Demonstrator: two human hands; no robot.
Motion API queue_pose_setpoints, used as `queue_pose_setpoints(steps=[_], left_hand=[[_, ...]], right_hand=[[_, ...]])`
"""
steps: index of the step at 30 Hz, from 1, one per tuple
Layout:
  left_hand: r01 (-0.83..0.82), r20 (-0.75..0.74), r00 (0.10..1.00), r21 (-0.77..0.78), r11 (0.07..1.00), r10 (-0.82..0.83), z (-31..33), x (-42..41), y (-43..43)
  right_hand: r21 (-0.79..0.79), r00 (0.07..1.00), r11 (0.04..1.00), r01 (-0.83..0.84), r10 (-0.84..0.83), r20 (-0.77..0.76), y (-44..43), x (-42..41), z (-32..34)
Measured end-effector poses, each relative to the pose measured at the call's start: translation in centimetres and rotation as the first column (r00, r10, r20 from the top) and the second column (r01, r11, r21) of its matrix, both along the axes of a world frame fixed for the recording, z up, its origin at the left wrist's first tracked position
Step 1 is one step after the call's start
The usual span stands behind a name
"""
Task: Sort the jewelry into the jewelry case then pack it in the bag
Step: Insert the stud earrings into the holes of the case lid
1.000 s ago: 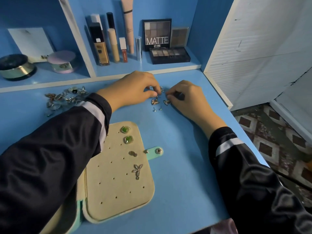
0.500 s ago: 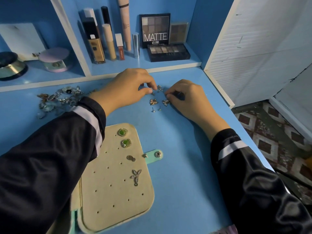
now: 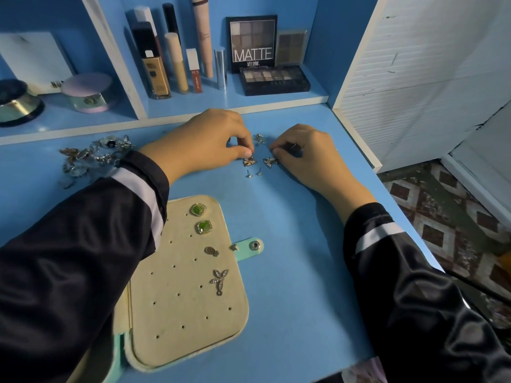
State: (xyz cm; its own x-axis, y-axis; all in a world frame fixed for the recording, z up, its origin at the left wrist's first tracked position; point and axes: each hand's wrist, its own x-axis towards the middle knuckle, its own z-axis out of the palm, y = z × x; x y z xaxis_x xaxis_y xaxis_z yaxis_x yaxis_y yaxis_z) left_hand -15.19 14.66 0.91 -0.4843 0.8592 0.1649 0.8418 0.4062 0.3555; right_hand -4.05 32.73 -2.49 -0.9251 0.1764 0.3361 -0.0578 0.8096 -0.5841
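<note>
**Head view: sorting earrings on a blue desk.** Both arms, in dark sleeves with a white stripe, reach forward to a small group of loose earrings near the desk's far edge.

The left hand is curled, with thumb and forefinger tips meeting at the upper edge of a gold-toned earring. Whether they pinch it or only touch it cannot be told.

The right hand is also curled, with a fingertip at the edge of a silver earring. A small dark thing shows under its fingers, and whether it is held cannot be told.

A third earring lies between the two hands, farther back. Two small studs lie just in front of the pair, apart from both hands.

The jewelry case lies open on the near part of the desk, partly under the left sleeve. It has a beige perforated panel with mint-green trim. Along the panel's right side sit:
- two green square earrings;
- a pineapple-shaped stud;
- a silver leaf-shaped drop earring.

A tiny stud rests on the case's snap tab.

A heap of unsorted jewelry lies at the far left of the desk, just beyond the left sleeve.

On the shelf behind stand a foundation bottle and an eyeshadow palette marked MATTE.
</note>
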Motion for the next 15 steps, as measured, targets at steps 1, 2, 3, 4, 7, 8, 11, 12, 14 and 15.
queue_pose_setpoints(steps=[1,2,3,4,7,8,11,12,14,15], left_hand=[[-0.008,0.003,1.0,-0.009,1.0,0.008,0.06,-0.01,-0.03],[-0.015,0.004,1.0,-0.014,1.0,0.015,0.06,0.03,-0.01],[-0.021,0.001,1.0,-0.018,1.0,0.021,0.06,0.12,0.02],[-0.026,-0.003,1.0,-0.022,0.999,0.026,-0.01,0.24,0.1],[-0.046,-0.003,0.999,-0.036,0.998,0.046,-0.15,0.45,0.26],[-0.05,-0.002,0.999,-0.04,0.998,0.05,-0.14,0.45,0.28],[-0.058,0.006,0.998,-0.043,0.997,0.058,0.03,0.45,0.32],[-0.061,0.013,0.998,-0.043,0.997,0.062,0.05,0.5,0.34],[-0.065,0.029,0.997,-0.042,0.997,0.066,0.08,0.61,0.39],[-0.065,0.037,0.997,-0.04,0.997,0.067,0.07,0.67,0.42]], right_hand=[[0.006,1.0,1.0,-0.002,0.002,-0.001,0.05,-0.01,-0.01],[0.01,1.0,1.0,-0.003,0.003,-0.002,0.08,-0.04,-0.01],[0.01,1.0,1.0,-0.003,0.004,-0.002,0.1,-0.05,-0.02],[0.009,1.0,1.0,-0.003,0.003,-0.003,0.09,-0.06,-0.03],[0.016,1.0,1.0,-0.005,0.005,-0.002,0.09,-0.05,-0.03],[0.015,1.0,1.0,-0.005,0.005,-0.001,0.08,-0.04,-0.02],[0.013,1.0,1.0,-0.002,0.002,-0.003,0.08,0.0,0.04],[0.013,1.0,1.0,-0.001,0.001,-0.006,0.09,0.0,0.05],[0.013,1.0,1.0,-0.003,0.003,-0.006,0.09,0.0,0.04],[0.013,1.0,1.0,-0.004,0.004,-0.006,0.1,0.0,0.04]])
